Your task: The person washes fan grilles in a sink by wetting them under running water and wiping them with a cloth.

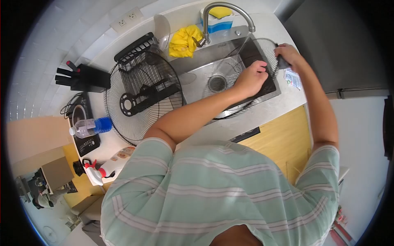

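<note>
A round wire fan grille (269, 51) lies tilted over the sink, reaching past its right rim; its wires are partly blurred. My left hand (252, 80) is closed at the grille above the right side of the sink, fingers curled. Just what its fingertips press on is hidden. At the grille's right edge, my right hand (288, 55) is closed around a dark grey pad (283, 63), whose kind I cannot make out. Beneath the grille is the steel sink (174, 64), with its drain (217, 83) showing.
A second black fan grille (117, 106) leans left of the sink, near a knife block (92, 78) and a bottle of blue liquid (92, 127). Behind the sink are the faucet (206, 28), yellow gloves (184, 41) and a sponge holder (219, 26). A spray bottle (96, 172) stands lower left.
</note>
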Action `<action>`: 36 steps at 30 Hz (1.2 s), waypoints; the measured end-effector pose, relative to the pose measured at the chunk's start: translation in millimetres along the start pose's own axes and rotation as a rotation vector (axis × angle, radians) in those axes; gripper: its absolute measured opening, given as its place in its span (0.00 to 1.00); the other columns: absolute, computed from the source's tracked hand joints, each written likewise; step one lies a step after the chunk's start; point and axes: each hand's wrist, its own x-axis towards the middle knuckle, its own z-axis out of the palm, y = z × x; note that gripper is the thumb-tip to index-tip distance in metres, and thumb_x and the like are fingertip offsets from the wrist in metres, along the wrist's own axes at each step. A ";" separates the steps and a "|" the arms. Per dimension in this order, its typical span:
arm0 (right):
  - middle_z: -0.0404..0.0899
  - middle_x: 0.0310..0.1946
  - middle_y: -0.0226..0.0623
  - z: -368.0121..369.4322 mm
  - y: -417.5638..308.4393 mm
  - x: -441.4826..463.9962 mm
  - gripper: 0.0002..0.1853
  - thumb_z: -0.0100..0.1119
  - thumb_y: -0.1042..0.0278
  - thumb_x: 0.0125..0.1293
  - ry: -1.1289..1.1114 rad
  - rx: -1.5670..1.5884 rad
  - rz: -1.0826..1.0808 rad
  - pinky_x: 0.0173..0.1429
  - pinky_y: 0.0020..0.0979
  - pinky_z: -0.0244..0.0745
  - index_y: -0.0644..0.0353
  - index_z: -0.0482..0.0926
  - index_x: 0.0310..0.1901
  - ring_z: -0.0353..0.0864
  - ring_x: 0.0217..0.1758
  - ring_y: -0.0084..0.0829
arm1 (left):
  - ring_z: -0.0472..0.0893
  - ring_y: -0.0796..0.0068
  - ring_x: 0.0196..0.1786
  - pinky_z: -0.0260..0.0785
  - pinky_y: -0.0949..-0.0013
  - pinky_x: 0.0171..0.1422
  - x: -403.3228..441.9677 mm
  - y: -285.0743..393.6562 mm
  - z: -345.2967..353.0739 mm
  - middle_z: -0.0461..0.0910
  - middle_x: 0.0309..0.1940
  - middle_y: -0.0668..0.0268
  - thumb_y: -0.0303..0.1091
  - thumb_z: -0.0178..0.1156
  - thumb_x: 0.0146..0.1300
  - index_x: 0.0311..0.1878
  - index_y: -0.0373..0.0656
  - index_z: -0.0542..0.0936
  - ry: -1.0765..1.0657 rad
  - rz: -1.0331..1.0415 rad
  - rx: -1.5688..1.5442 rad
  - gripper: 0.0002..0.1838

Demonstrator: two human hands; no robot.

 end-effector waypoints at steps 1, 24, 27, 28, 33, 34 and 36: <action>0.72 0.23 0.33 11.3 4.5 5.6 0.11 0.60 0.69 0.44 0.015 -0.019 0.020 0.23 0.32 0.65 0.61 0.76 0.31 0.70 0.20 0.27 | 0.78 0.65 0.51 0.70 0.65 0.54 -4.9 4.5 7.0 0.76 0.52 0.54 0.34 0.54 0.63 0.59 0.39 0.68 0.068 -0.006 0.032 0.21; 0.67 0.53 0.46 43.3 111.6 -46.5 0.38 0.58 0.40 0.59 0.141 0.610 0.377 0.39 0.39 0.80 0.54 0.58 0.64 0.77 0.39 0.40 | 0.78 0.62 0.45 0.69 0.61 0.51 39.6 -97.9 30.2 0.80 0.39 0.62 0.36 0.54 0.58 0.46 0.41 0.75 0.067 -0.215 -0.143 0.15; 0.70 0.46 0.39 79.3 149.9 -51.5 0.35 0.60 0.40 0.58 0.135 0.384 0.456 0.35 0.31 0.77 0.53 0.63 0.60 0.76 0.32 0.31 | 0.80 0.63 0.42 0.71 0.53 0.53 48.8 -70.7 -28.7 0.80 0.37 0.60 0.38 0.42 0.64 0.42 0.43 0.77 0.113 -0.710 -1.187 0.15; 0.72 0.41 0.35 87.0 150.4 -54.5 0.33 0.61 0.43 0.58 0.050 0.397 0.463 0.33 0.29 0.74 0.53 0.64 0.59 0.74 0.29 0.27 | 0.81 0.63 0.40 0.73 0.54 0.52 51.4 -63.6 -44.7 0.82 0.36 0.60 0.39 0.40 0.65 0.41 0.42 0.77 0.096 -0.638 -1.193 0.17; 0.72 0.27 0.25 106.6 159.2 -34.3 0.26 0.56 0.76 0.53 0.122 0.412 0.079 0.27 0.21 0.60 0.59 0.72 0.57 0.66 0.24 0.17 | 0.81 0.64 0.36 0.76 0.60 0.44 59.9 -52.9 -80.3 0.81 0.32 0.60 0.39 0.49 0.63 0.38 0.41 0.78 0.280 -0.539 -0.965 0.13; 0.73 0.29 0.26 109.4 139.4 -36.2 0.30 0.49 0.82 0.50 0.205 0.464 0.067 0.27 0.21 0.59 0.63 0.71 0.59 0.64 0.25 0.17 | 0.81 0.65 0.36 0.76 0.61 0.43 63.6 -54.9 -79.7 0.81 0.33 0.60 0.38 0.50 0.63 0.39 0.40 0.78 0.342 -0.554 -0.938 0.12; 0.73 0.35 0.29 107.0 118.7 -30.9 0.35 0.48 0.85 0.49 0.190 0.623 0.063 0.29 0.21 0.63 0.62 0.65 0.64 0.69 0.33 0.20 | 0.81 0.67 0.37 0.75 0.62 0.40 74.9 -79.0 -71.7 0.81 0.34 0.59 0.38 0.52 0.63 0.41 0.38 0.77 0.432 -0.519 -0.656 0.13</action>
